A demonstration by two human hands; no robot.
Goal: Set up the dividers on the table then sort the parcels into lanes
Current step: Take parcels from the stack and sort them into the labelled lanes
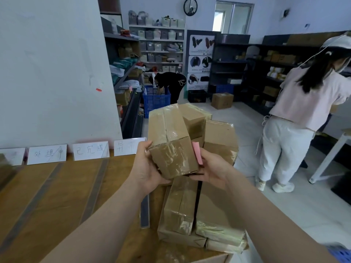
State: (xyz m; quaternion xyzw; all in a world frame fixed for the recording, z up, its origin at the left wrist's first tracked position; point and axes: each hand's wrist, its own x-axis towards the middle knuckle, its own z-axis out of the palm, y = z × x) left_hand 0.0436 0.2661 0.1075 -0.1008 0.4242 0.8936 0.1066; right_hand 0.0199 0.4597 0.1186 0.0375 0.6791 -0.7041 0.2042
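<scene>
- Brown cardboard parcel (171,147) bound in clear tape is held up at frame centre, above a pile of similar taped cartons (209,215) at the right end of the wooden table (62,196).
- Left hand (146,168) cups its near left corner, thumb on the side; right hand (210,168) curls beneath the right edge, beside a pink paper slip (197,152).
- Carton looks stiff and fairly light. The glossy tape is likely slippery, so bare cardboard edges and the underside offer the surer hold.
- Fingers under the parcel are hidden, and it is unclear whether the slip is stuck on or pinched. The fourth white label card (125,147) is half covered.
</scene>
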